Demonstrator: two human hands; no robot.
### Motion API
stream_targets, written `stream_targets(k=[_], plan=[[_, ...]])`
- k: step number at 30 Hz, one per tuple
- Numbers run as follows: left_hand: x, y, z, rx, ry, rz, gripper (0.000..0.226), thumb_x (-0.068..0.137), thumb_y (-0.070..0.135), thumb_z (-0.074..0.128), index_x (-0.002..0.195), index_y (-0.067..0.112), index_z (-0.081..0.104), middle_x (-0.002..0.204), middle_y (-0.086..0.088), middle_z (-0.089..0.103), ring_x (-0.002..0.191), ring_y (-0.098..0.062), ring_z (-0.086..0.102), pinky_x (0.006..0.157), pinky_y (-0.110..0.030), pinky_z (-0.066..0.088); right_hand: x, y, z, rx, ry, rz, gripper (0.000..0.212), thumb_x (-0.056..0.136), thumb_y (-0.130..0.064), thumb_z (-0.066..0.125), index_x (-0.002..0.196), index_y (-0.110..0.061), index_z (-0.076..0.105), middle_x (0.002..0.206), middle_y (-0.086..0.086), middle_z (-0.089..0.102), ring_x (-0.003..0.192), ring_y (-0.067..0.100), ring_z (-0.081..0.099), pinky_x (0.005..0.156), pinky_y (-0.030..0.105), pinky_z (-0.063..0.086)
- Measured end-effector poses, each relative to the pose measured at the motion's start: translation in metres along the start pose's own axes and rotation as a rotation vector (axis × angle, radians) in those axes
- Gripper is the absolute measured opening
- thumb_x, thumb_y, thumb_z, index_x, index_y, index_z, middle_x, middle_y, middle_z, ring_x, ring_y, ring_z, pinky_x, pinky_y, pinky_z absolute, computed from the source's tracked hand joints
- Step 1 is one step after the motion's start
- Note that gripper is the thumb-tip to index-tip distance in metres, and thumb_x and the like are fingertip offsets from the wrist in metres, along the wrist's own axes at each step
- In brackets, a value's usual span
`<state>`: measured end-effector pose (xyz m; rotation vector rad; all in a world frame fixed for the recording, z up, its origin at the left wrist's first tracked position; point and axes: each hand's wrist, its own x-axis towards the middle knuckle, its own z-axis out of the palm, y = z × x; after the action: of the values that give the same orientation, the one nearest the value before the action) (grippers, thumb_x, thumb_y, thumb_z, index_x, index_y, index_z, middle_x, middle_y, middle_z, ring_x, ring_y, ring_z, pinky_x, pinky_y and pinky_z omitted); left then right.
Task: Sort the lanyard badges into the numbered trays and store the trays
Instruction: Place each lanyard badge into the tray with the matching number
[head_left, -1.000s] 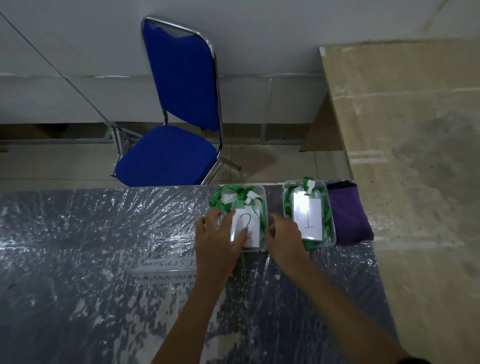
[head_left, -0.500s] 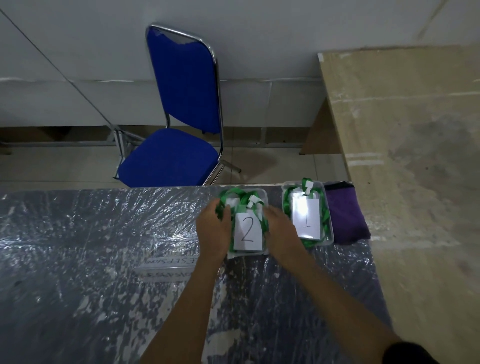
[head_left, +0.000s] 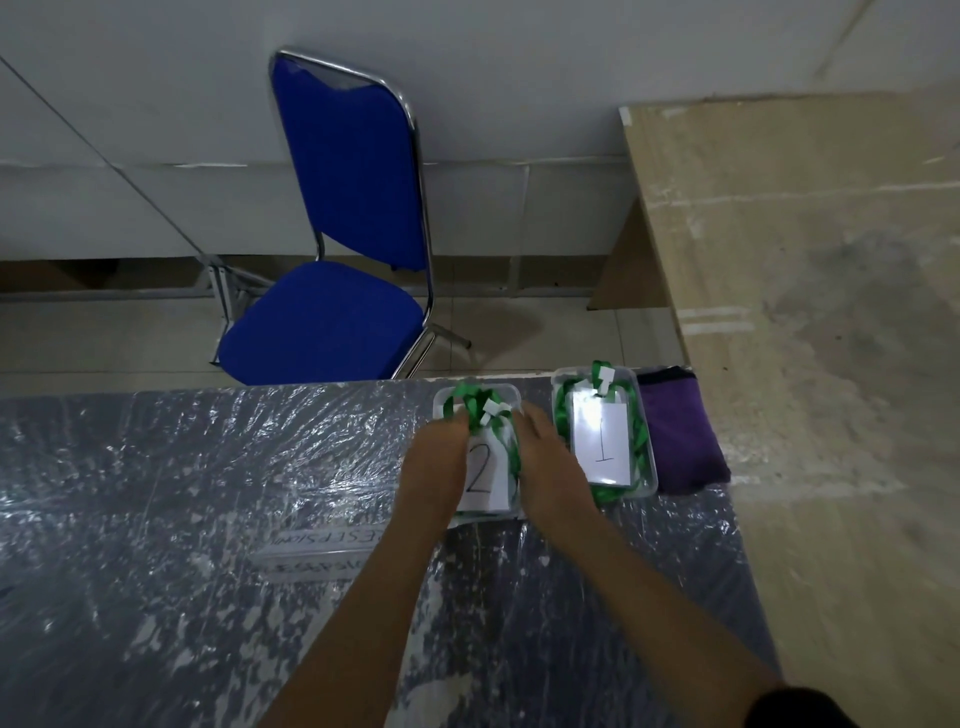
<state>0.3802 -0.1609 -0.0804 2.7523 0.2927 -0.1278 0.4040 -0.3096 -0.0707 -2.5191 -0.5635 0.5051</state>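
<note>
1. We have our left hand and right hand on the two long sides of the clear plastic tray with the paper card marked "2". This tray stands near the far edge of the plastic-wrapped grey surface, toward its far right corner.

2. The fingers of both hands reach forward along the tray walls and touch the green lanyards with white clips that lie heaped in the tray. We cannot tell if the fingers curl around the rim or only press on it, because the backs of the hands hide them.

3. The second clear plastic tray with the card marked "1" stands just beside it on the right, also full of green straps. A folded purple cloth lies at the right edge of the surface, touching this tray or very near to it.

4. What could go wrong, in our judgement:
   - The lanyards rise above the rim. If we lift or tilt the tray, a loop may hang over the wall and fall out.
   - A loose strap may catch on our fingers and be pulled out when we take the hands away.
   - Both trays are close to the far edge. A push forward may send one over it, toward the floor beside the blue padded chair with metal frame.
   - The plastic wrap looks slippery, so the tray may slide when we press on it.
</note>
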Motion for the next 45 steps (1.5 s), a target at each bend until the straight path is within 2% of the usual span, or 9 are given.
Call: stream_targets(k=[5, 11, 18, 22, 29, 33, 37, 40, 45], plan=[[0.003, 0.002, -0.008, 0.368, -0.02, 0.052, 0.03, 0.098, 0.011, 0.046, 0.12, 0.013, 0.064, 0.127, -0.008, 0.059, 0.122, -0.028, 0.045, 0.092, -0.034, 0.043, 0.009, -0.007, -0.004, -0.229, -0.179, -0.006, 0.081, 0.076, 0.008, 0.066, 0.145, -0.01, 0.028, 0.153, -0.002, 0.018, 0.118, 0.031, 0.043, 0.083, 0.045, 0.052], [-0.001, -0.013, -0.004, 0.206, 0.179, 0.028, 0.044, 0.085, 0.017, 0.065, 0.129, 0.012, 0.06, 0.13, -0.006, 0.06, 0.113, -0.029, 0.056, 0.085, -0.042, 0.051, 0.006, -0.01, 0.0, -0.176, -0.192, 0.042, 0.068, 0.087, -0.001, 0.057, 0.147, -0.006, 0.026, 0.157, 0.002, 0.018, 0.125, 0.031, 0.04, 0.093, 0.044, 0.05], [-0.01, -0.011, -0.005, 0.289, -0.032, 0.049, 0.048, 0.099, 0.033, 0.04, 0.145, 0.02, 0.046, 0.156, 0.0, 0.04, 0.145, -0.03, 0.033, 0.119, -0.053, 0.022, -0.008, -0.011, -0.001, -0.28, -0.156, 0.006, 0.05, 0.091, -0.006, 0.05, 0.14, -0.005, 0.039, 0.15, 0.005, 0.03, 0.129, 0.028, 0.033, 0.092, 0.044, 0.052], [-0.017, 0.001, -0.013, 0.376, -0.101, 0.011, 0.054, 0.102, 0.043, 0.033, 0.149, 0.017, 0.035, 0.159, -0.003, 0.032, 0.148, -0.033, 0.023, 0.122, -0.053, 0.013, -0.017, -0.014, -0.005, -0.229, -0.12, -0.003, 0.052, 0.089, -0.002, 0.052, 0.139, -0.003, 0.04, 0.148, 0.006, 0.032, 0.136, 0.025, 0.029, 0.098, 0.043, 0.049], [-0.048, 0.016, -0.014, -0.097, 0.028, -0.137, 0.062, 0.094, 0.03, 0.056, 0.151, 0.016, 0.033, 0.157, -0.007, 0.034, 0.144, -0.029, 0.029, 0.114, -0.047, 0.035, -0.055, -0.008, -0.017, 0.02, 0.127, 0.053, 0.047, 0.092, -0.006, 0.05, 0.139, -0.006, 0.047, 0.142, 0.006, 0.046, 0.135, 0.02, 0.036, 0.11, 0.032, 0.036], [-0.071, 0.029, -0.008, -0.419, 0.151, -0.366, 0.067, 0.086, 0.024, 0.064, 0.145, 0.012, 0.035, 0.142, -0.013, 0.043, 0.127, -0.032, 0.044, 0.1, -0.048, 0.047, -0.077, -0.004, -0.021, 0.245, 0.217, 0.201, 0.034, 0.091, -0.001, 0.053, 0.123, -0.005, 0.061, 0.12, 0.01, 0.062, 0.111, 0.021, 0.056, 0.095, 0.027, 0.045], [-0.078, 0.04, 0.002, -0.658, 0.037, -0.587, 0.067, 0.087, 0.026, 0.065, 0.144, 0.008, 0.035, 0.136, -0.014, 0.052, 0.117, -0.032, 0.056, 0.096, -0.043, 0.05, -0.086, 0.002, -0.015, 0.452, 0.086, 0.356, 0.042, 0.094, -0.003, 0.053, 0.136, -0.006, 0.052, 0.127, 0.015, 0.062, 0.109, 0.024, 0.063, 0.089, 0.033, 0.054], [-0.081, 0.043, 0.011, -0.679, -0.015, -0.639, 0.067, 0.093, 0.02, 0.057, 0.152, 0.008, 0.026, 0.142, -0.015, 0.052, 0.122, -0.035, 0.056, 0.101, -0.046, 0.049, -0.086, 0.004, -0.009, 0.582, -0.063, 0.418, 0.046, 0.097, -0.004, 0.048, 0.143, -0.007, 0.043, 0.142, 0.01, 0.052, 0.129, 0.022, 0.051, 0.092, 0.019, 0.042], [-0.077, 0.035, 0.011, -0.605, 0.041, -0.64, 0.037, 0.094, 0.005, 0.053, 0.13, 0.009, 0.049, 0.123, -0.014, 0.064, 0.109, -0.033, 0.061, 0.085, -0.039, 0.049, -0.085, -0.002, -0.01, 0.695, -0.13, 0.385, 0.055, 0.092, 0.018, 0.038, 0.143, -0.004, 0.041, 0.141, 0.009, 0.051, 0.132, 0.024, 0.047, 0.081, 0.012, 0.043]])
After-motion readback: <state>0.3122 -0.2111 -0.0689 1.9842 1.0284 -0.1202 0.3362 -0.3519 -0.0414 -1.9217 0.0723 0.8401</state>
